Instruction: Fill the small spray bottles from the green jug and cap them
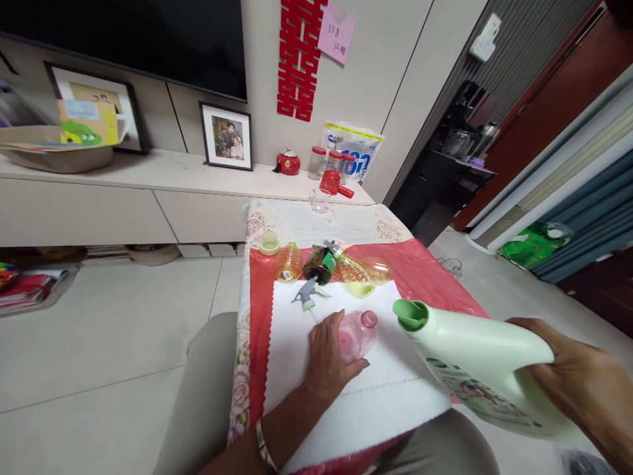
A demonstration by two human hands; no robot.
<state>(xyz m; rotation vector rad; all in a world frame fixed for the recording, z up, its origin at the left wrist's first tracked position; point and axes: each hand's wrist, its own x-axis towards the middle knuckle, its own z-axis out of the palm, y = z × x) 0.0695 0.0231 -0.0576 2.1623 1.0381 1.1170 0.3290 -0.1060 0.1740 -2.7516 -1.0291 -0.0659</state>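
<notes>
My left hand (pixel 324 359) curls round a clear pink spray bottle (pixel 357 338), uncapped, its mouth tipped toward the upper right. By its handle, my right hand (pixel 583 376) grips a large pale green detergent jug (pixel 487 359). The jug is tilted, and its open spout (pixel 411 315) points left, apart from the pink bottle. A grey trigger sprayer (pixel 309 293) lies on the white cloth (pixel 376 402) just beyond my left hand. Whether any liquid is leaving the spout cannot be made out.
Behind the cloth lie an amber bottle (pixel 289 262), a dark bottle (pixel 319 265), a yellow bottle (pixel 352 272) and a light green cap (pixel 270 243). A glass cup (pixel 320 200) stands near the table's far end. Red-lidded jars (pixel 317 163) and a red pot (pixel 288 162) are on the cabinet.
</notes>
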